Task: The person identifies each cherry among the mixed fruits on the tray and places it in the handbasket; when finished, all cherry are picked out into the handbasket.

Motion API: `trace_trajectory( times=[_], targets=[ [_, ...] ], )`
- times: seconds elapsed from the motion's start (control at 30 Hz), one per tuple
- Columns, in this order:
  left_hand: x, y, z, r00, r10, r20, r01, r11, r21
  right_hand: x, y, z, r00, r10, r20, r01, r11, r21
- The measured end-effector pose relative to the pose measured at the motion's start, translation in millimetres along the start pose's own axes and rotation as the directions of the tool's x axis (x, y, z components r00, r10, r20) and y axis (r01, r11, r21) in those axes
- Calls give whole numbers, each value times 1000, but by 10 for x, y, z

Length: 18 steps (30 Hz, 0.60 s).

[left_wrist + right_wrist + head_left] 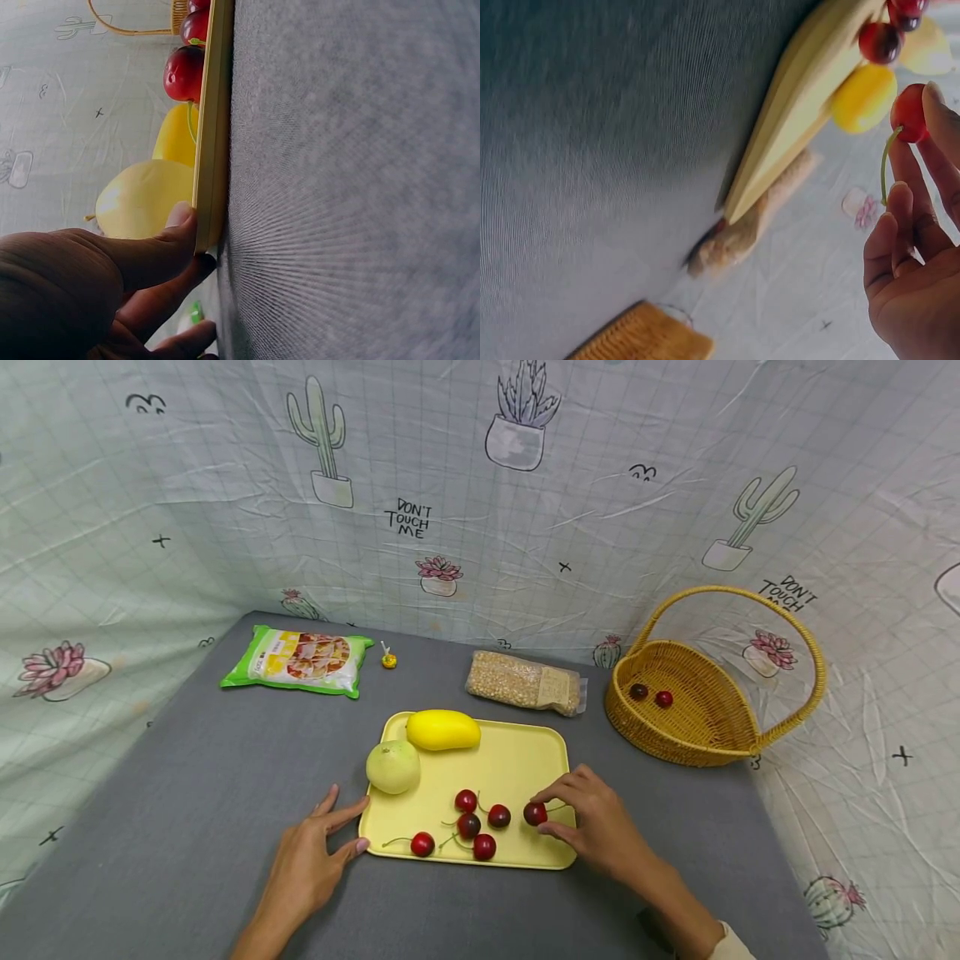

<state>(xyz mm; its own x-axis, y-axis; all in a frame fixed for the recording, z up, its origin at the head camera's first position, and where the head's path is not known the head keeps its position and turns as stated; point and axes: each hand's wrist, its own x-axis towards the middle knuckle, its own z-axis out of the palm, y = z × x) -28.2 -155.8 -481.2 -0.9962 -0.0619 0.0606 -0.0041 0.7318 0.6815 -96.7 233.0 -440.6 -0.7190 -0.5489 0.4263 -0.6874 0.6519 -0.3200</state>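
Note:
A red cherry with a green stem is pinched between the thumb and fingertips of my right hand, over the right part of a yellow tray. In the right wrist view the held cherry hangs its stem downward. My left hand touches the tray's left edge near the front corner, thumb and index finger apart; its thumb rests on the rim in the left wrist view. Several cherries, among them one cherry near the front rim, lie in the tray. A yellow mango and a pale green round fruit sit at its left.
At the right stands a wicker basket with a tall handle and two cherries inside. Behind the tray lies a clear bag of grain. Farther left are a green and white food packet and a small yellow lollipop.

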Motion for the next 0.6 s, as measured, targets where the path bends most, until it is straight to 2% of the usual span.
trace_trajectory(
  times=[0.33, 0.6],
  targets=[
    [-3, 9, -11, 1000, -11, 13, 11, 1000, 2, 33, 189, -179, 994, 38, -107, -41, 999, -25],
    [0, 13, -12, 1000, -10, 10, 9, 1000, 5, 39, 316, -298, 985, 94, -145, -107, 991, -84]
  ],
)
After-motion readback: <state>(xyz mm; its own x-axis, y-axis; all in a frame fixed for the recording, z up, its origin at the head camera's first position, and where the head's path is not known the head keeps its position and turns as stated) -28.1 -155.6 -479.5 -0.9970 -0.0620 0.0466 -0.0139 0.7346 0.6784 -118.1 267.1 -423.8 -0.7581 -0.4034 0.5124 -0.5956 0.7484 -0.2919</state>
